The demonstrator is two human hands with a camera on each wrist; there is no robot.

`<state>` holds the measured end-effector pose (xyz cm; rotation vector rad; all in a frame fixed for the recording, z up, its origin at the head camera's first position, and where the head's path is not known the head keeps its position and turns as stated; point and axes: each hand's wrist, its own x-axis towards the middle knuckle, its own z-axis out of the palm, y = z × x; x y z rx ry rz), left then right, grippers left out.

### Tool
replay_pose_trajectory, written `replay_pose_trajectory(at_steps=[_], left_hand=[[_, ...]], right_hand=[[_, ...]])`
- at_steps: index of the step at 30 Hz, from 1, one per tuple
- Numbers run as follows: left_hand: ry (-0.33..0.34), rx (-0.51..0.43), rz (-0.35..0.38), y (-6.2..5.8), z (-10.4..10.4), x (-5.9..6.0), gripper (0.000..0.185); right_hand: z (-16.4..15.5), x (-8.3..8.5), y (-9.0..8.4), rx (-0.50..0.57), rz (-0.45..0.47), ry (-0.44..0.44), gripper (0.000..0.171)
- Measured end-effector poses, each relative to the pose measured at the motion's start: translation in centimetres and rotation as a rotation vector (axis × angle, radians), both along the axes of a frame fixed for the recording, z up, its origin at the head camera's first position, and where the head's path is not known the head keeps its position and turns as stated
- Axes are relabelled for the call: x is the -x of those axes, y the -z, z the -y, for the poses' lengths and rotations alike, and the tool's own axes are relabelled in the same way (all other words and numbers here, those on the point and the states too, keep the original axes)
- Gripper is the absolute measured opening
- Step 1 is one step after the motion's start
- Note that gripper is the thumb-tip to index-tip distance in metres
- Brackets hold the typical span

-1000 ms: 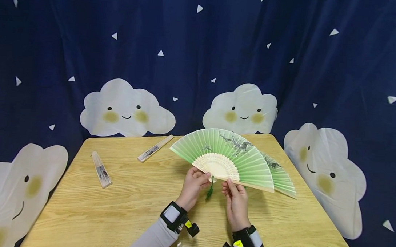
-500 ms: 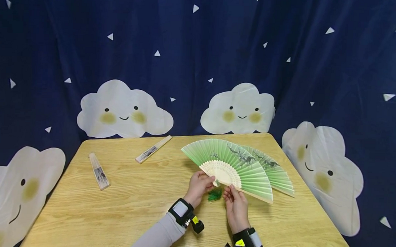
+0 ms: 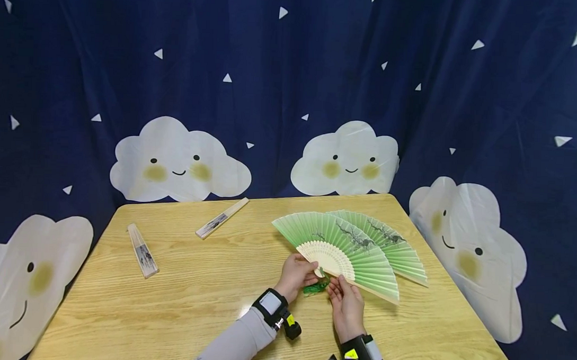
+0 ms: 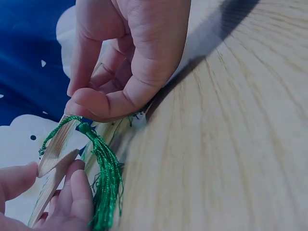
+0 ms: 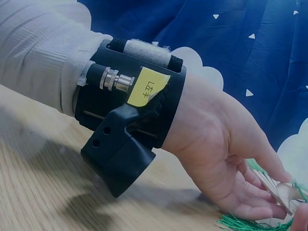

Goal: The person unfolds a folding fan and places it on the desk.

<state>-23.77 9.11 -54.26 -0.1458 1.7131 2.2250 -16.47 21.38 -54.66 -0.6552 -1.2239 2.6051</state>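
Note:
An unfolded green folding fan (image 3: 334, 234) with a dark branch print is held low over the table, tilted down to the right. My left hand (image 3: 297, 277) pinches its pivot end between thumb and fingers. On its near right edge, my right hand (image 3: 348, 307) grips the outer rib with the thumb on top. From the pivot hangs a green tassel (image 4: 103, 178), which in the left wrist view dangles between the hands. A second unfolded green fan (image 3: 405, 253) lies on the table behind, partly hidden by the held one.
Two folded fans lie on the wooden table (image 3: 179, 308): one folded fan (image 3: 143, 250) at the left, another folded fan (image 3: 222, 218) near the back edge. A dark blue curtain (image 3: 273, 57) with white clouds stands behind the table.
Both hands have lowered the held fan toward the table; my left hand has moved right and down. More of the second fan shows behind it. The tassel now appears bunched lower.

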Motion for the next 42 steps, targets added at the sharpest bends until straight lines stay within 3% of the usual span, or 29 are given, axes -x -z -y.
replay_pose_trajectory(at_steps=[13, 26, 34, 42], left_hand=[[0.031, 0.075, 0.019, -0.1, -0.2, 0.0, 0.052], [0.081, 0.098, 0.019, -0.3, 0.4, -0.7, 0.068], [0.155, 0.119, 0.02, -0.7, 0.8, -1.5, 0.061], [0.187, 0.152, -0.049, -0.8, 0.8, -2.3, 0.054]], right_hand=[[-0.3, -0.1, 0.0, 0.022, 0.065, -0.029, 0.015], [-0.7, -0.3, -0.6, 0.087, 0.087, -0.123, 0.023], [-0.6, -0.6, -0.5, 0.08, 0.112, -0.175, 0.029], [-0.2, -0.9, -0.2, 0.068, 0.109, -0.294, 0.019]])
